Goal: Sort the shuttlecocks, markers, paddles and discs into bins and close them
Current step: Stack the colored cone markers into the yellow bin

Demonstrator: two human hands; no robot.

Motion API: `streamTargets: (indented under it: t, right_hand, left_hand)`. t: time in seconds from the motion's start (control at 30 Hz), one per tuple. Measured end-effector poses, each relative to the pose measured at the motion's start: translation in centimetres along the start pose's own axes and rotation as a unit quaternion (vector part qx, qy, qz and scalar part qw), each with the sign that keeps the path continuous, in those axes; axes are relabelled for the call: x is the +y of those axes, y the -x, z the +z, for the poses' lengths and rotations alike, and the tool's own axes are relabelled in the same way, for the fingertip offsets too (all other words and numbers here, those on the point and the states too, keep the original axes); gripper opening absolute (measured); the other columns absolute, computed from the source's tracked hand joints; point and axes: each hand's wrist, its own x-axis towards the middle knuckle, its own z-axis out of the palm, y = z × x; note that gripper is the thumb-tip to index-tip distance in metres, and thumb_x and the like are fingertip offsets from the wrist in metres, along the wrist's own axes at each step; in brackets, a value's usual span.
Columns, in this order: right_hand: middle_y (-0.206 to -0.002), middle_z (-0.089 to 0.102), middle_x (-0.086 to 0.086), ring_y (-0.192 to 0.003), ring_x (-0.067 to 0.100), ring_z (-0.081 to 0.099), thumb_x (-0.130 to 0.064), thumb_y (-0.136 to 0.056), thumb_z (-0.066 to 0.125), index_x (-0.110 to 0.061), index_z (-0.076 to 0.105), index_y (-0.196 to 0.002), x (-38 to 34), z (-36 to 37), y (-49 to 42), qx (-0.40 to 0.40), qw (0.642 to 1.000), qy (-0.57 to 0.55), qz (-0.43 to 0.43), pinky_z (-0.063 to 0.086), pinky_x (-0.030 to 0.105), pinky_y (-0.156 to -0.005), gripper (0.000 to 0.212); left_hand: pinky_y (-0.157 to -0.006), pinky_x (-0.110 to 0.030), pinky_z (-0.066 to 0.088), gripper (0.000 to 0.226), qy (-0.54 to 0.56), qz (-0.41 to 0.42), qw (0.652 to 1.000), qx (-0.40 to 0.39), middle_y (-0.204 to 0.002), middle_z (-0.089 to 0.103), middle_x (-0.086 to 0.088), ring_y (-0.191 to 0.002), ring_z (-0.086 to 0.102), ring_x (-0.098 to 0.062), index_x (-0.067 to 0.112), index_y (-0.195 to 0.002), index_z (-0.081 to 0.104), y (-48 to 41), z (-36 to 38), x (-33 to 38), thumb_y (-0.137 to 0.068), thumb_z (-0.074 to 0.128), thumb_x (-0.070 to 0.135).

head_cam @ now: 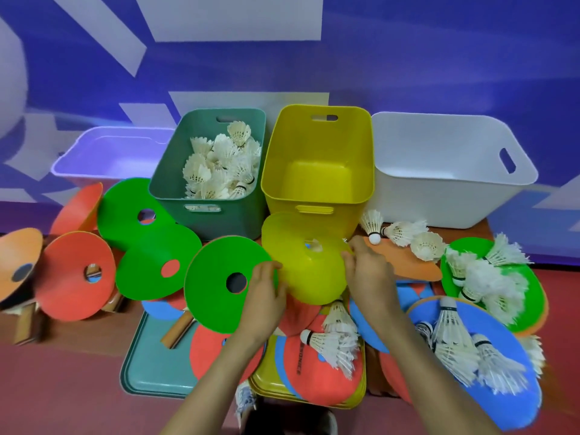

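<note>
- Yellow disc (309,274): a glossy, shallow cone with a round centre hole, tilted, just in front of the yellow bin (317,142).
- Left hand (265,296) and right hand (368,273) grip its opposite rims.

Roomy yellow bin (317,171) beyond disc (306,265)

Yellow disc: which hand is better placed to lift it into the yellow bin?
Right, probably: the right hand pinches the rim of the yellow disc, near the yellow bin; the left hand, by the green disc, has an unclear hold.
</note>
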Motion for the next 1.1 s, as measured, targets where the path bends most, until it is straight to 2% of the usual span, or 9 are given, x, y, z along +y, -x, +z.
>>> streamTargets:
  t: [0.13,0.27,0.47,0.57,0.7,0.77,0.83,0.97,1.1]
  right_hand:
    - [-0.062,0.059,0.017,-0.053,0.033,0.054,-0.020,-0.096,0.049,-0.002,0.057,-0.099,0.7,-2.6,-1.4,0.065,0.995,-0.075,0.013,0.032,0.034,-0.045,0.020]
    - [-0.062,0.057,0.015,-0.056,0.032,0.055,-0.023,-0.098,0.046,-0.009,0.055,-0.096,0.2,-3.5,-2.7,0.067,0.986,-0.149,0.032,0.042,0.041,-0.049,0.017]
    - [-0.049,0.037,-0.005,-0.045,0.009,0.034,-0.020,-0.099,0.044,-0.013,0.056,-0.088,-0.5,-3.4,-6.0,0.061,0.989,-0.129,0.031,0.025,0.019,-0.043,0.018]
    - [-0.056,0.049,0.000,-0.051,0.016,0.043,-0.022,-0.100,0.043,-0.005,0.062,-0.104,-0.5,-3.5,-8.6,0.073,0.994,-0.082,0.026,0.024,0.021,-0.046,0.026]
    - [-0.077,0.064,0.019,-0.069,0.033,0.057,-0.018,-0.099,0.043,-0.004,0.063,-0.101,-0.5,-3.8,-12.1,0.139,0.985,-0.096,0.042,0.035,0.033,-0.058,0.025]
    - [-0.076,0.063,0.021,-0.067,0.035,0.061,-0.018,-0.099,0.040,-0.005,0.061,-0.100,-0.2,-3.6,-14.0,0.150,0.980,-0.116,0.068,0.046,0.037,-0.060,0.025]
    - [-0.081,0.063,0.023,-0.070,0.039,0.062,-0.020,-0.100,0.036,-0.006,0.059,-0.103,-0.1,-3.5,-16.2,0.150,0.976,-0.122,0.096,0.052,0.044,-0.066,0.026]
    - [-0.104,0.058,0.030,-0.095,0.045,0.055,-0.009,-0.098,0.034,-0.006,0.045,-0.127,-1.3,-3.7,-20.1,0.095,0.985,-0.060,0.133,0.043,0.041,-0.075,0.032]
    - [-0.117,0.054,0.027,-0.104,0.044,0.052,-0.003,-0.095,0.033,-0.018,0.023,-0.145,-2.2,-2.3,-23.7,0.041,0.992,0.009,0.119,0.042,0.043,-0.084,0.053]
  left_hand:
    - [-0.101,-0.032,0.034,0.039,0.093,-0.040,0.993,0.065,-0.124,0.041,-0.012,-0.118,0.042,-0.025,0.000,-0.126,0.039,-2.5,-0.9,1.3,-0.090,0.055,0.006]
    - [-0.090,-0.035,0.046,0.036,0.273,-0.080,0.956,0.071,-0.114,0.054,-0.001,-0.099,0.056,-0.019,0.007,-0.132,0.033,-4.8,-2.4,2.9,-0.097,0.043,0.005]
    - [-0.067,-0.038,0.055,0.008,0.354,-0.076,0.930,0.063,-0.083,0.064,-0.019,-0.070,0.061,-0.030,0.009,-0.094,0.059,-7.9,-5.6,3.1,-0.093,0.052,0.004]
    - [-0.056,-0.025,0.056,0.010,0.379,-0.103,0.914,0.100,-0.071,0.063,-0.008,-0.058,0.062,-0.013,0.011,-0.081,0.057,-9.8,-7.3,3.7,-0.085,0.065,0.006]
    - [-0.053,-0.032,0.056,0.014,0.298,-0.080,0.938,0.156,-0.074,0.056,-0.005,-0.069,0.061,-0.018,0.018,-0.077,0.055,-12.8,-9.2,4.1,-0.086,0.065,0.017]
    - [-0.060,-0.039,0.058,0.004,0.231,-0.054,0.961,0.140,-0.085,0.059,-0.007,-0.080,0.063,-0.026,0.015,-0.087,0.057,-14.2,-10.0,4.3,-0.089,0.060,0.015]
    - [-0.064,-0.043,0.058,0.014,0.148,-0.027,0.984,0.100,-0.096,0.063,-0.009,-0.081,0.065,-0.029,0.011,-0.103,0.060,-15.8,-10.7,4.7,-0.090,0.058,0.012]
    - [-0.068,-0.046,0.057,0.044,0.017,-0.018,0.999,0.028,-0.094,0.062,-0.011,-0.073,0.065,-0.033,0.013,-0.129,0.045,-19.5,-10.9,6.2,-0.088,0.060,0.010]
    - [-0.072,-0.045,0.056,0.033,-0.158,0.028,0.986,-0.042,-0.102,0.063,-0.021,-0.078,0.066,-0.036,0.005,-0.121,0.053,-22.5,-9.0,7.9,-0.088,0.049,0.000]
